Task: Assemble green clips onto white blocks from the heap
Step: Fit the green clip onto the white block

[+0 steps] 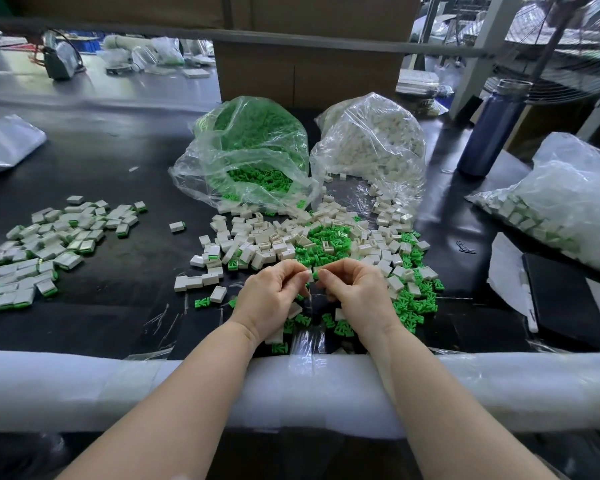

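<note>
A black worktable [118, 306] with a white foam-padded front edge [326, 393] carries everything. At the back stand two open clear plastic bags side by side: the left bag of green clips [246, 147] and the right bag of white blocks [371, 140], both spilling toward the person. In front of them spreads the mixed heap [326, 244] of loose white blocks and green clips. Well to the left lies a separate pile of finished blocks [45, 244], each showing a green edge. At the right sit another filled clear bag [568, 202] and a dark blue bottle [489, 133].

Just in front of the heap, the left hand [274, 292] and the right hand [357, 289] meet fingertip to fingertip above the table. The left hand's thumb and forefinger pinch a small white block [309, 274]; the right hand's curled fingers pinch a green clip [316, 274] against it. Most of both pieces is hidden by the fingers, so whether the clip is already seated cannot be told.

Judging by their look, both parts are light, rigid moulded plastic with smooth, fairly slippery faces. The block probably holds best by its broad flat sides, leaving the slotted end free; the clip by its back, prongs forward. A square push should snap them; a skewed one may make the tiny clip slip away.
</note>
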The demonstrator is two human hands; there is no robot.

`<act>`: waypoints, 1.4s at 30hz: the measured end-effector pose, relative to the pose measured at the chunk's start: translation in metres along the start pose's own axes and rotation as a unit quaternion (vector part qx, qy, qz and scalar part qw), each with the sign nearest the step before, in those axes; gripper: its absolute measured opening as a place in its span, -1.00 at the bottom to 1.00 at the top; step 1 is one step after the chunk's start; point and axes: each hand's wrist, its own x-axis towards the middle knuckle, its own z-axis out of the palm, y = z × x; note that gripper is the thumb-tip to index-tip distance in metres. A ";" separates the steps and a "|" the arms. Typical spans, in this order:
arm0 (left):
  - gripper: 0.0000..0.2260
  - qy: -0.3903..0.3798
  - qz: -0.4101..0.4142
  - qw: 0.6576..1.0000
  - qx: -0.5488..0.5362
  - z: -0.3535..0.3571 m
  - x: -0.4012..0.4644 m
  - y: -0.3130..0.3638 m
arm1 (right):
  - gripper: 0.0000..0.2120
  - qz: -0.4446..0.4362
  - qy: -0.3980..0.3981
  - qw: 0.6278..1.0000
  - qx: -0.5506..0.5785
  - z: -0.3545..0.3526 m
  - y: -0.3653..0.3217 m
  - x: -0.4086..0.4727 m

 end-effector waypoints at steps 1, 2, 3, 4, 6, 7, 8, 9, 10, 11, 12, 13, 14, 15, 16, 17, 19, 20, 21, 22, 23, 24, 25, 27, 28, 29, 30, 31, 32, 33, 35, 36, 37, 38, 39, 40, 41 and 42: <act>-0.91 -0.004 -0.002 1.000 -0.004 0.000 0.000 0.000 | -0.92 0.003 0.001 1.000 -0.003 0.001 0.000 0.000; -0.91 -0.008 -0.004 1.000 -0.006 0.000 0.000 -0.001 | -0.91 0.004 0.004 1.000 -0.011 0.001 0.001 0.001; -0.91 -0.011 -0.006 1.000 -0.006 0.000 0.000 -0.001 | -0.91 0.003 0.006 1.000 -0.022 0.002 0.002 0.001; -0.91 -0.012 -0.007 1.000 -0.004 0.000 0.001 -0.001 | -0.90 0.004 0.008 0.999 -0.035 0.003 0.003 0.002; -0.91 -0.014 -0.008 1.000 0.003 0.000 0.001 -0.002 | -0.91 0.005 0.010 0.998 -0.063 0.005 0.005 0.004; -0.91 -0.015 -0.009 1.000 0.007 0.000 0.001 -0.001 | -0.93 0.004 0.010 0.997 -0.073 0.005 0.005 0.004; -0.91 -0.016 -0.009 1.000 0.009 0.000 0.001 -0.001 | -0.93 0.003 0.008 0.997 -0.081 0.005 0.005 0.004; -0.90 -0.017 -0.010 1.000 0.010 0.000 0.001 -0.001 | -0.93 0.002 0.006 0.996 -0.089 0.005 0.005 0.004; -0.89 -0.019 -0.010 1.000 0.013 0.000 0.001 -0.001 | -0.92 0.001 0.003 0.995 -0.096 0.005 0.005 0.004; -0.89 -0.020 -0.010 1.000 0.017 -0.001 0.000 -0.001 | -0.89 0.000 0.001 0.995 -0.103 0.005 0.005 0.004; -0.89 -0.022 -0.010 0.999 0.022 -0.001 0.000 -0.001 | -0.85 -0.003 0.000 0.994 -0.110 0.005 0.005 0.004; -0.90 -0.023 -0.010 0.999 0.028 -0.001 0.000 -0.001 | -0.82 -0.006 -0.002 0.993 -0.114 0.005 0.004 0.003; -0.91 -0.024 -0.009 0.999 0.034 -0.001 0.000 -0.001 | -0.80 -0.006 -0.004 0.993 -0.117 0.004 0.004 0.003; -0.92 -0.024 -0.008 0.999 0.040 -0.001 -0.001 -0.001 | -0.79 -0.006 -0.008 0.993 -0.116 0.004 0.003 0.002; -0.92 -0.023 -0.007 0.999 0.045 -0.001 -0.001 -0.001 | -0.78 -0.007 -0.011 0.993 -0.114 0.004 0.003 0.002; -0.93 -0.022 -0.006 0.999 0.049 -0.001 -0.001 -0.001 | -0.77 -0.008 -0.015 0.994 -0.111 0.004 0.002 0.002; -0.92 -0.021 -0.004 0.998 0.058 -0.001 -0.002 0.000 | -0.76 -0.009 -0.017 0.993 -0.114 0.004 0.002 0.002; -0.92 -0.022 -0.002 0.998 0.062 -0.001 -0.002 0.001 | -0.76 -0.009 -0.018 0.993 -0.117 0.004 0.002 0.002; -0.92 -0.023 0.000 0.998 0.065 -0.002 -0.002 0.001 | -0.76 -0.009 -0.019 0.993 -0.119 0.003 0.002 0.002; -0.91 -0.024 0.003 0.997 0.068 -0.002 -0.003 0.001 | -0.76 -0.007 -0.021 0.993 -0.119 0.003 0.002 0.002; -0.90 -0.025 0.005 0.997 0.071 -0.002 -0.003 0.002 | -0.76 -0.006 -0.023 0.993 -0.115 0.003 0.002 0.002; -0.90 -0.025 0.006 0.997 0.075 -0.002 -0.003 0.002 | -0.76 -0.005 -0.025 0.993 -0.114 0.003 0.002 0.002; -0.89 -0.025 0.007 0.997 0.078 -0.002 -0.004 0.003 | -0.76 -0.004 -0.026 0.993 -0.116 0.003 0.002 0.002; -0.88 -0.022 0.011 0.996 0.087 -0.002 -0.004 0.004 | -0.77 -0.006 -0.024 0.992 -0.126 0.003 0.002 0.003; -0.88 -0.021 0.014 0.995 0.092 -0.002 -0.004 0.004 | -0.78 -0.007 -0.023 0.991 -0.132 0.003 0.002 0.003; -0.88 -0.019 0.016 0.995 0.097 -0.002 -0.004 0.004 | -0.79 -0.007 -0.023 0.990 -0.138 0.003 0.002 0.003; -0.87 -0.019 0.018 0.995 0.100 -0.002 -0.004 0.005 | -0.81 -0.006 -0.023 0.989 -0.143 0.003 0.002 0.003; -0.87 -0.019 0.019 0.994 0.101 -0.002 -0.004 0.005 | -0.82 -0.006 -0.023 0.989 -0.148 0.003 0.002 0.003; -0.87 -0.020 0.019 0.994 0.103 -0.002 -0.004 0.005 | -0.82 -0.006 -0.024 0.988 -0.151 0.002 0.002 0.003; -0.87 -0.021 0.020 0.994 0.106 -0.002 -0.004 0.005 | -0.81 -0.006 -0.026 0.988 -0.153 0.002 0.002 0.003; -0.86 -0.025 0.022 0.993 0.112 -0.002 -0.004 0.005 | -0.80 -0.007 -0.030 0.987 -0.158 0.002 0.002 0.002; -0.86 -0.029 0.025 0.992 0.118 -0.002 -0.004 0.004 | -0.80 -0.007 -0.033 0.986 -0.163 0.002 0.003 0.002; -0.85 -0.034 0.028 0.991 0.125 -0.001 -0.004 0.004 | -0.80 -0.007 -0.036 0.985 -0.167 0.002 0.003 0.002; -0.84 -0.038 0.030 0.990 0.132 -0.001 -0.003 0.004 | -0.79 -0.008 -0.038 0.985 -0.169 0.002 0.003 0.002; -0.84 -0.039 0.029 0.990 0.136 -0.001 -0.003 0.003 | -0.79 -0.009 -0.038 0.985 -0.168 0.002 0.003 0.002; -0.84 -0.038 0.028 0.990 0.135 -0.001 -0.003 0.004 | -0.79 -0.010 -0.035 0.986 -0.163 0.003 0.003 0.002; -0.84 -0.034 0.028 0.990 0.131 -0.001 -0.003 0.004 | -0.80 -0.010 -0.029 0.988 -0.151 0.003 0.003 0.002; -0.84 -0.028 0.030 0.991 0.123 0.000 -0.004 0.005 | -0.82 -0.008 -0.020 0.991 -0.133 0.003 0.004 0.002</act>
